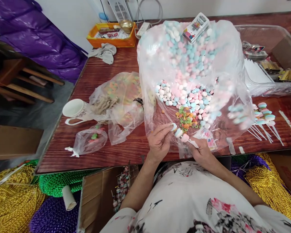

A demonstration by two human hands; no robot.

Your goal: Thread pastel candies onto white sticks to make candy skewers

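My left hand [160, 142] pinches a pale blue and white marshmallow [174, 127] at the upper end of a candy skewer [178, 132]. Lower on the skewer sit more pastel marshmallows, with a ring-shaped piece visible near the top. My right hand [201, 151] is closed around the white stick [193, 142] at the skewer's lower end. Just beyond both hands lies a small pile of orange and green candy rings [184, 117]. Behind it, loose pink, white and blue marshmallows [191, 97] spill from a big clear plastic bag [147, 64].
Finished-looking skewers [265, 115] lie at the right, below a clear plastic bin [269, 85] of sticks and packets. To the left are a white mug [72, 108], a bag of rings [126, 87] and a small bag [87, 142]. An orange tray [111, 42] stands at the back.
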